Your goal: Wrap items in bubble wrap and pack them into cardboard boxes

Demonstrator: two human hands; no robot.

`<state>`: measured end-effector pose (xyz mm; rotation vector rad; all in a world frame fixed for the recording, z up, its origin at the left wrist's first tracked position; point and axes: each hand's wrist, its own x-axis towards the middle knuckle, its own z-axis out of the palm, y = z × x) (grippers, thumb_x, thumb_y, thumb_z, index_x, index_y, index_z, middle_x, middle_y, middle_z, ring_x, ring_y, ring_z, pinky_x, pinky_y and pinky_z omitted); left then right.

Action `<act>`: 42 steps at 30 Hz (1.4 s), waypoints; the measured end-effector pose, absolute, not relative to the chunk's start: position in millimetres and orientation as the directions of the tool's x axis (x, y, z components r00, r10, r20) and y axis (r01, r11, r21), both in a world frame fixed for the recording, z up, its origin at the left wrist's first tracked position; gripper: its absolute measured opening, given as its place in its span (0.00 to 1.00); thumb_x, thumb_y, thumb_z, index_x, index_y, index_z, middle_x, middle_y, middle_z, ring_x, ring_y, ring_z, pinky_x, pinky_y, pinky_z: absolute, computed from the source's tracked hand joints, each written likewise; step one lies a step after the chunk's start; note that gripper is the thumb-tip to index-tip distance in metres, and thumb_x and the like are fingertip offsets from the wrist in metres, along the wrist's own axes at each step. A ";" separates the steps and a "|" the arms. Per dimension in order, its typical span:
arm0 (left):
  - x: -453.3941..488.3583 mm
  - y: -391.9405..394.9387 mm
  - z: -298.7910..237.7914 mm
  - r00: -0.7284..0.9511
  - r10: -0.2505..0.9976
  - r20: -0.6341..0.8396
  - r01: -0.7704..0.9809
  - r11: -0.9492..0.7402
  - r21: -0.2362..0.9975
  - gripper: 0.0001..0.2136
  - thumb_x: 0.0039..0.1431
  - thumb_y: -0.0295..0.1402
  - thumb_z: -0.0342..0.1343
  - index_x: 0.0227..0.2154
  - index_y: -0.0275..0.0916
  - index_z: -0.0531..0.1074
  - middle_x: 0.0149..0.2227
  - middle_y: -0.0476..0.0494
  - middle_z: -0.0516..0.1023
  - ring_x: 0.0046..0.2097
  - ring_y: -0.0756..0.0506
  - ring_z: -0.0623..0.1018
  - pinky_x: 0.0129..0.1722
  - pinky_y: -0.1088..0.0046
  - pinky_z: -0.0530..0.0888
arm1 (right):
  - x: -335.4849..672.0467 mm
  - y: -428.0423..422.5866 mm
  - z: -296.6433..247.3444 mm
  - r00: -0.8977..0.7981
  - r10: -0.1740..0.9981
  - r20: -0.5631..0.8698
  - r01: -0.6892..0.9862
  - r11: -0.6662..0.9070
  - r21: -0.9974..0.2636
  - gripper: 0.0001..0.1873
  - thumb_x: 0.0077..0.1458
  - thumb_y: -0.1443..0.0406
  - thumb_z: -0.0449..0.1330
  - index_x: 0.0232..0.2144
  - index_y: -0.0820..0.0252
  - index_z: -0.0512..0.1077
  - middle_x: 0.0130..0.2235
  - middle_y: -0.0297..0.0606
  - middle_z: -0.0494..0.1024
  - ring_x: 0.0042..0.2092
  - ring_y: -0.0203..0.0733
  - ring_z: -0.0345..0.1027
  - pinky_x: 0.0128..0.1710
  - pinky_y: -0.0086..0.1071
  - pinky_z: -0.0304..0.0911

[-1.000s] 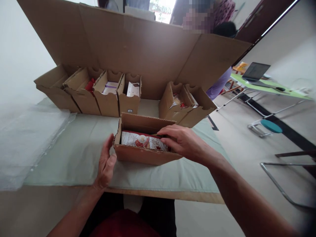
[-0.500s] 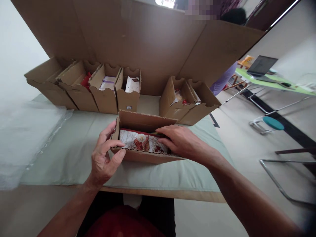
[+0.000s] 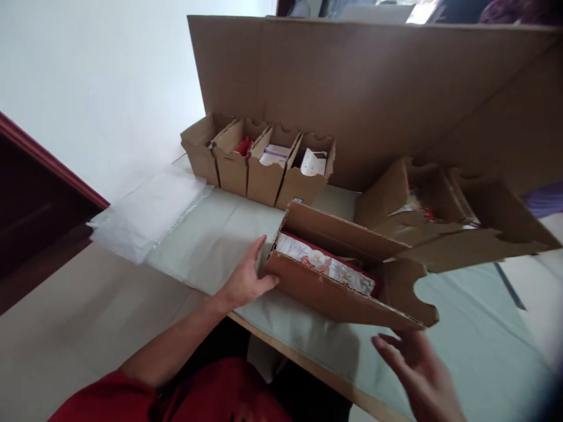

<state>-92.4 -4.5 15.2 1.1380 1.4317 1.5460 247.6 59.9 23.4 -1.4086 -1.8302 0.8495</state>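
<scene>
A tall brown cardboard sheet [image 3: 373, 88] stands along the back of my pale green covered worktop [image 3: 206, 240]. At its foot sits a row of four small open cardboard boxes [image 3: 264, 170]. Nearer me lies a long open brown cardboard box [image 3: 325, 293], slanted across the worktop, with a red and white patterned packet [image 3: 328, 266] lying flat inside it. My left hand [image 3: 246, 280] grips the box's left end (fingers up the end wall, thumb on the near side). My right hand [image 3: 417, 366] hovers open, palm up, just below the box's right end flap, not touching it.
</scene>
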 end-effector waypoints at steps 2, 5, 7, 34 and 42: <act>-88.2 1.6 6.6 -0.241 0.965 0.104 0.017 -0.103 0.994 0.40 0.49 0.33 0.68 0.66 0.41 0.61 0.66 0.33 0.67 0.67 0.29 0.65 0.67 0.45 0.61 | 226.5 59.3 7.8 -0.208 0.978 0.009 0.543 0.124 -0.831 0.27 0.48 0.46 0.67 0.45 0.57 0.74 0.42 0.47 0.83 0.38 0.54 0.80 0.32 0.39 0.76; -80.7 16.5 3.3 -0.207 0.966 0.156 -0.019 -0.164 0.986 0.40 0.50 0.31 0.65 0.67 0.40 0.59 0.65 0.34 0.68 0.66 0.31 0.66 0.67 0.46 0.61 | 198.3 68.9 9.1 -0.190 0.982 -0.021 0.562 0.092 -0.822 0.24 0.46 0.46 0.66 0.37 0.58 0.74 0.38 0.48 0.84 0.37 0.56 0.80 0.29 0.39 0.74; -77.5 29.2 6.7 -0.235 0.952 0.197 -0.013 -0.205 0.979 0.41 0.49 0.30 0.65 0.68 0.41 0.58 0.66 0.35 0.67 0.67 0.31 0.65 0.68 0.46 0.59 | 188.4 80.7 18.4 -0.180 0.984 -0.010 0.560 0.094 -0.823 0.24 0.46 0.46 0.65 0.36 0.59 0.74 0.38 0.49 0.84 0.37 0.58 0.80 0.29 0.40 0.73; -45.0 120.6 -2.5 -0.244 0.957 0.155 -0.128 -0.191 0.973 0.36 0.45 0.32 0.66 0.60 0.37 0.66 0.61 0.34 0.72 0.63 0.33 0.70 0.67 0.49 0.62 | 217.0 149.9 13.2 -0.089 0.994 0.058 0.516 0.095 -0.851 0.23 0.44 0.50 0.65 0.37 0.62 0.73 0.37 0.47 0.82 0.30 0.45 0.73 0.31 0.38 0.68; -44.5 129.4 -5.0 -0.200 0.965 0.172 -0.112 -0.197 0.974 0.41 0.46 0.30 0.65 0.65 0.38 0.61 0.62 0.35 0.72 0.63 0.35 0.71 0.66 0.51 0.64 | 219.4 156.4 13.5 -0.059 0.995 0.079 0.559 0.099 -0.824 0.23 0.42 0.51 0.66 0.36 0.60 0.73 0.36 0.46 0.82 0.31 0.47 0.73 0.30 0.37 0.67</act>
